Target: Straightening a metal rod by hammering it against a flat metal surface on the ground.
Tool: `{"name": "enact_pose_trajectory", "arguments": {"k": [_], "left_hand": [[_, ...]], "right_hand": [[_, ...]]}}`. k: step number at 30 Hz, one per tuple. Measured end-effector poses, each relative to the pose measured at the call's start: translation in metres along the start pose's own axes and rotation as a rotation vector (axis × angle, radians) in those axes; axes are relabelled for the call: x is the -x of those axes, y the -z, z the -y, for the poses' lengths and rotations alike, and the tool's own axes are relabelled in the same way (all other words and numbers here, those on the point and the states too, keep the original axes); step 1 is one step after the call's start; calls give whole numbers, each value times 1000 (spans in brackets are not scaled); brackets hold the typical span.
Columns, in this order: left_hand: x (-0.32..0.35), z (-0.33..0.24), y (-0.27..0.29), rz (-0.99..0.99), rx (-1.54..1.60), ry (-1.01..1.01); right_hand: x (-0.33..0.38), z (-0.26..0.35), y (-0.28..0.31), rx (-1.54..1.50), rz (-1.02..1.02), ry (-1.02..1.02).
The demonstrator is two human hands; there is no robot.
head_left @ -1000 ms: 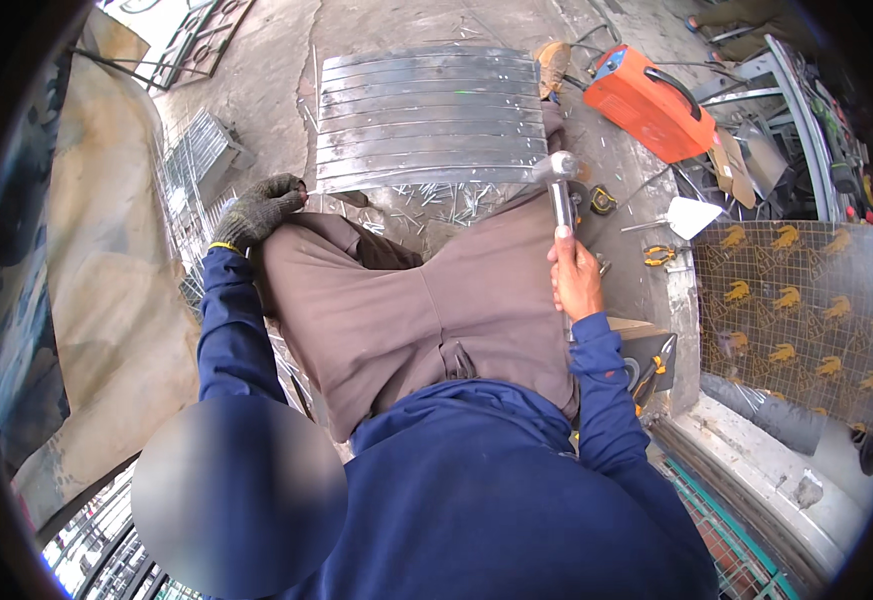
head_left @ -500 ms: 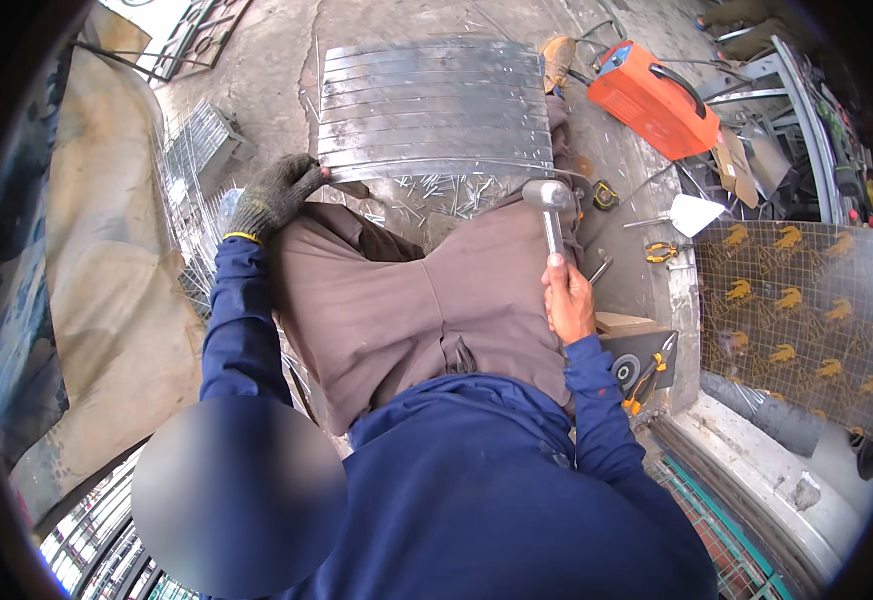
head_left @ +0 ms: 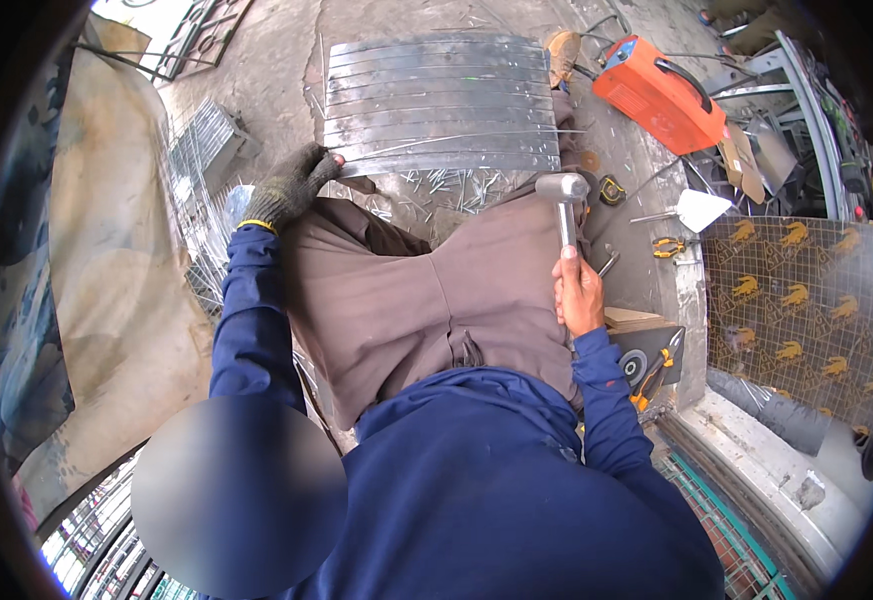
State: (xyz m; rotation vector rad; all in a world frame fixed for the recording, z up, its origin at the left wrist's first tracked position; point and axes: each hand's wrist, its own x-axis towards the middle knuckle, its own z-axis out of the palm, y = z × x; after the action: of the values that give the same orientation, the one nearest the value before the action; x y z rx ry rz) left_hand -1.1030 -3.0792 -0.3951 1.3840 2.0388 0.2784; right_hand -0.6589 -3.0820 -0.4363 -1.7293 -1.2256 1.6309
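Observation:
My left hand (head_left: 291,188), in a dark knitted glove with a yellow cuff, is closed at the near left corner of a panel of flat metal strips (head_left: 441,100). Its bare fingertip meets the end of a thin metal rod (head_left: 486,140) that slants across the panel's near part and sticks out past the right edge. What lies under the glove is hidden. Bare and wrapped round the handle, my right hand (head_left: 580,292) holds a steel hammer (head_left: 562,187), its thick cylindrical head raised over my right thigh, apart from the panel.
Several cut metal pieces (head_left: 443,190) litter the floor below the panel. An orange machine (head_left: 656,95) with a black handle stands at the far right. Beside my right leg lie a tape measure (head_left: 611,190), pliers (head_left: 667,247) and a grinding disc (head_left: 633,367). Wire mesh (head_left: 191,230) is at left.
The rod's right end has swung away from me, so it now slants across the panel. The hammer has shifted slightly right within the picture, still in my right hand.

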Motion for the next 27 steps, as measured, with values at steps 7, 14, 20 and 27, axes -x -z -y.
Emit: {"name": "enact_pose_trajectory", "arguments": {"k": [7, 14, 20, 27], "left_hand": [[-15, 15, -1, 126, 51, 22], [-28, 32, -6, 78, 41, 110], [-33, 42, -10, -22, 56, 44], [-30, 38, -8, 70, 199, -32]], "right_hand": [[-2, -3, -2, 7, 10, -38], [-1, -3, -2, 35, 8, -14], [1, 1, -5, 67, 14, 6], [1, 4, -7, 112, 30, 11]]}}
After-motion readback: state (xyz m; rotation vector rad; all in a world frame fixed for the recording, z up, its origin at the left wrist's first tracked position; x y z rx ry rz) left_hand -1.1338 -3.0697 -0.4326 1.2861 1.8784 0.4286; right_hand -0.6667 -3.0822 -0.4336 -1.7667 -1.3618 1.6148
